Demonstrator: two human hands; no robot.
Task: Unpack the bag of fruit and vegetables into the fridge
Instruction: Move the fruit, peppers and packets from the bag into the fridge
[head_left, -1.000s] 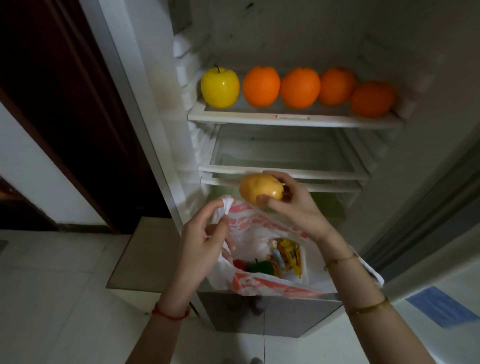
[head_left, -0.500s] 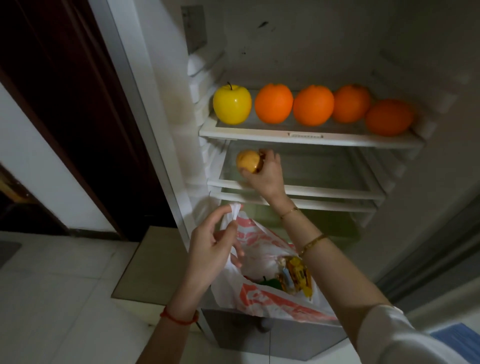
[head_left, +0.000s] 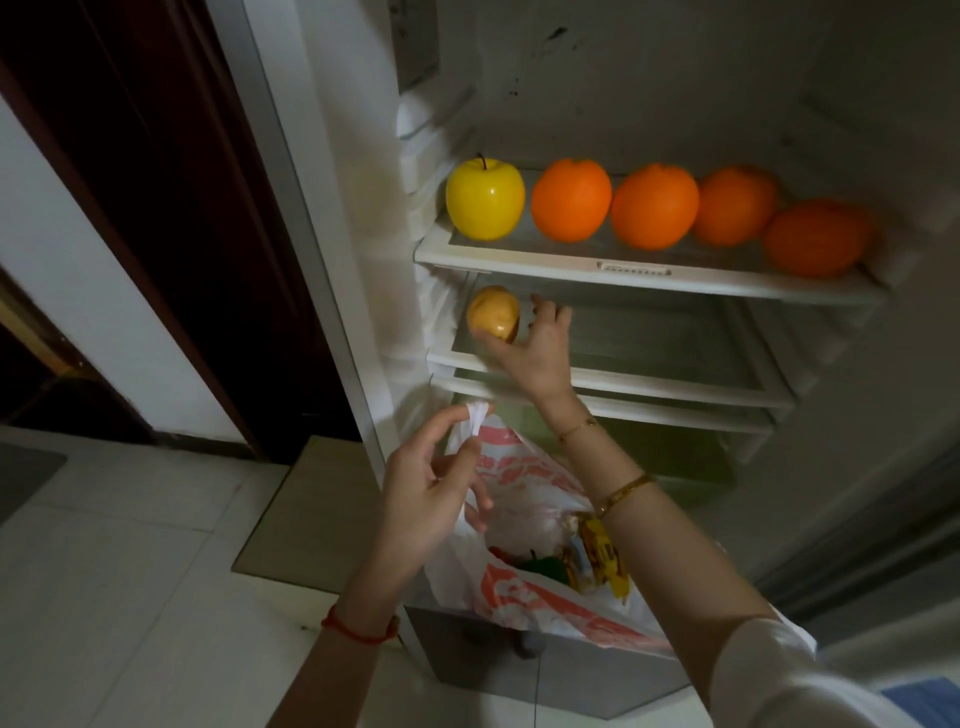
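The right hand (head_left: 532, 348) reaches into the fridge (head_left: 649, 104), its grip loose with fingers spread beside the potato (head_left: 493, 313), thumb touching it; the potato sits at the left end of the second shelf (head_left: 675, 387), under the shelf with a yellow apple (head_left: 485, 199) and four oranges (head_left: 654, 213). The left hand (head_left: 423, 499) pinches the handle of the red-and-white plastic bag (head_left: 519, 467), which rests on the lower drawer front (head_left: 571, 675); a green vegetable (head_left: 545, 569) and yellow packets (head_left: 602, 561) show inside.

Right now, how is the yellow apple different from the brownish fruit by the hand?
The yellow apple is bright, glossy yellow; the brownish fruit is dull tan. The yellow apple looks bigger and shows a dark stem; no stem shows on the brownish fruit. The yellow apple sits alone on the top shelf, while the right hand touches the brownish fruit on the shelf below. Both are roundish, at the left end.
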